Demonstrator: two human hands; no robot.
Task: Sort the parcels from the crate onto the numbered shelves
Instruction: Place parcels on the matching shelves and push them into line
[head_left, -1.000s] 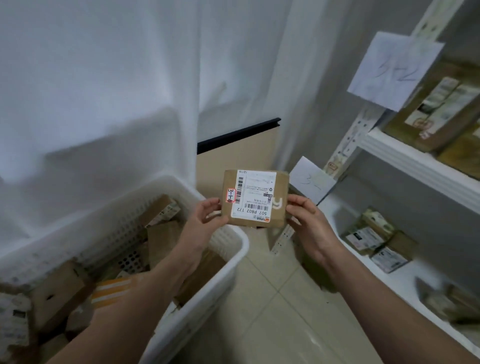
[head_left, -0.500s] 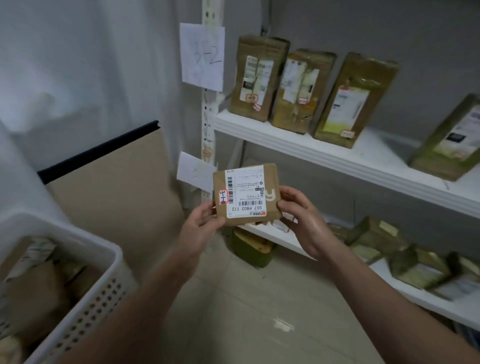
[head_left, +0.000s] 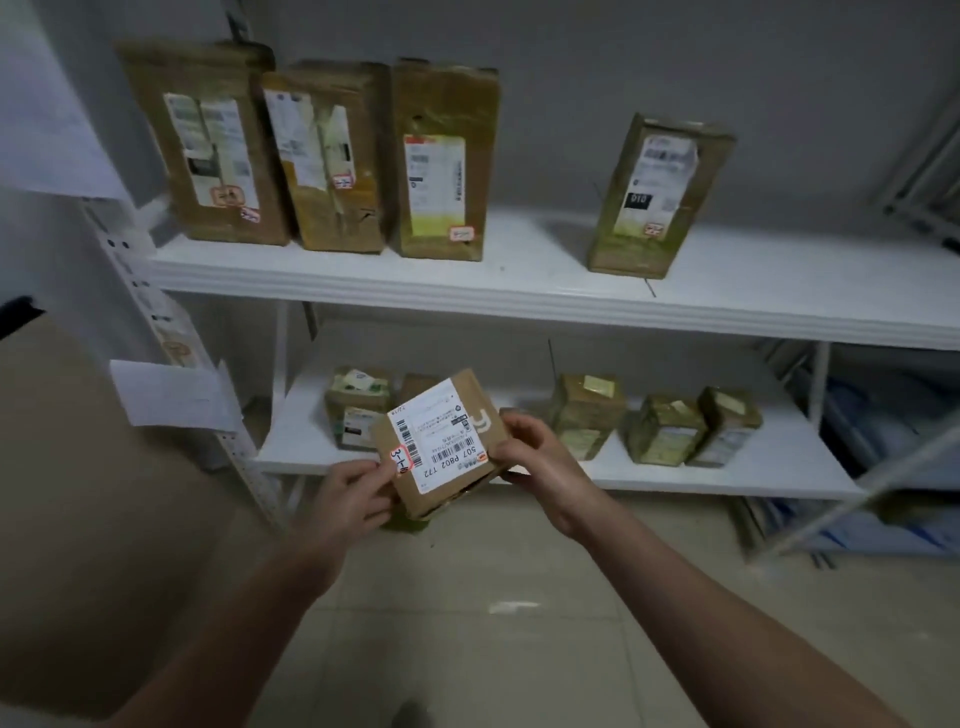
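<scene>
I hold a small brown cardboard parcel (head_left: 441, 441) with a white shipping label and a red-edged sticker reading 3-1. My left hand (head_left: 353, 493) grips its lower left corner, and my right hand (head_left: 540, 462) grips its right edge. The parcel is tilted and hangs in front of the lower white shelf (head_left: 675, 475), level with its front edge. That shelf carries several small parcels (head_left: 667, 428). The upper shelf (head_left: 519, 291) carries several tall upright parcels (head_left: 441, 161). The crate is out of view.
A paper shelf tag (head_left: 171, 395) hangs on the white upright post (head_left: 156, 306) at the left. A large brown panel (head_left: 78, 493) stands at the left. Another rack with blue-white bags (head_left: 893, 452) stands at the right. Tiled floor (head_left: 493, 623) lies below.
My view has swung right from the crate to face the shelves. The parcel has tilted counter-clockwise and dropped toward the lower shelf, still held in both hands.
</scene>
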